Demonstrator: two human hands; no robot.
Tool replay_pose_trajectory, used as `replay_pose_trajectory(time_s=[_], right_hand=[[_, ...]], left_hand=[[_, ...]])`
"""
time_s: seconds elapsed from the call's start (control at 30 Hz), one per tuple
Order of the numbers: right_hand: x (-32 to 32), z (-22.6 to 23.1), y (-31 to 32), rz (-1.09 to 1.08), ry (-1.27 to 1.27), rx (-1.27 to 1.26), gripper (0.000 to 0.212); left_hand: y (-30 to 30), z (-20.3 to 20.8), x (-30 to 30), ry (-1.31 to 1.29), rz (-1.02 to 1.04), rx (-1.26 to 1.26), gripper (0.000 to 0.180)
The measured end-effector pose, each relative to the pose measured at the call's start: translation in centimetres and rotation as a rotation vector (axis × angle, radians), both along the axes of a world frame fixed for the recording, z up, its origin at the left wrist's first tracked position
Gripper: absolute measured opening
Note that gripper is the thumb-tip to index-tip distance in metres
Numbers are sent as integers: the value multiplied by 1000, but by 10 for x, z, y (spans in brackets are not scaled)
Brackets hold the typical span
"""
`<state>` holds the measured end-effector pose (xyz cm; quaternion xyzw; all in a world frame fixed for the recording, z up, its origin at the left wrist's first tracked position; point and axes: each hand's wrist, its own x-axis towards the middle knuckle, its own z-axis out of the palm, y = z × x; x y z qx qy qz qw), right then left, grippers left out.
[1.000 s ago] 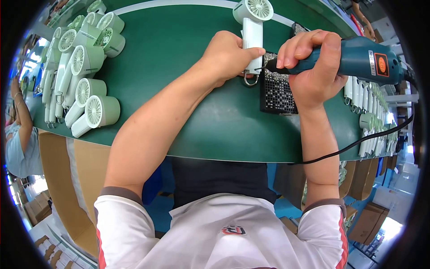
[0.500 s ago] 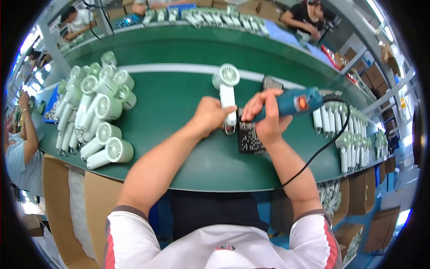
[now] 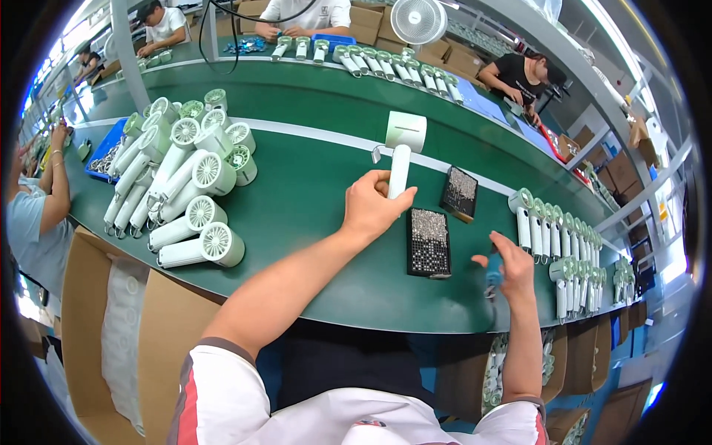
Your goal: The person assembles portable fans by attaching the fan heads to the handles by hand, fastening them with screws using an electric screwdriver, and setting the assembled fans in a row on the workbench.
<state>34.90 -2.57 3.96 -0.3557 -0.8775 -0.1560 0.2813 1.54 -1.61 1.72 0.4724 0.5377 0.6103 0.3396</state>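
My left hand is wrapped round the white handle of a handheld fan. Its round pale green head points up and away, side on to me, and a wire loop hangs beside the handle. To the right, my right hand is above the table near its front edge, thumb and forefinger stretched out. A blue electric screwdriver shows within this hand, blurred and mostly hidden by it. Between my hands lies a black tray of small screws; a second black screw tray is just behind it.
Many handheld fans are heaped at left, beside a blue bin of metal parts. More fans stand in rows at right. An open cardboard box is by the front edge. Co-workers sit at left and across the green table.
My left hand has lifted the fan and turned its head side on. My right hand has moved right and nearer with the electric screwdriver, away from the fan and screw trays. The view has shifted.
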Motion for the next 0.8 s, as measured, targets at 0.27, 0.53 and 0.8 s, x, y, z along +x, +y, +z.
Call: replay_pose_trajectory(time_s=[0.27, 0.53, 0.8], right_hand=[[-5, -8, 6, -163, -235, -310, 59], [6, -10, 23, -178, -278, -320, 65], [-50, 44, 44, 39, 388, -455, 45]], left_hand=[[3, -11, 5, 111, -21, -98, 45], [-6, 2, 5, -133, -70, -131, 50], [-6, -7, 12, 431, 139, 315, 48]])
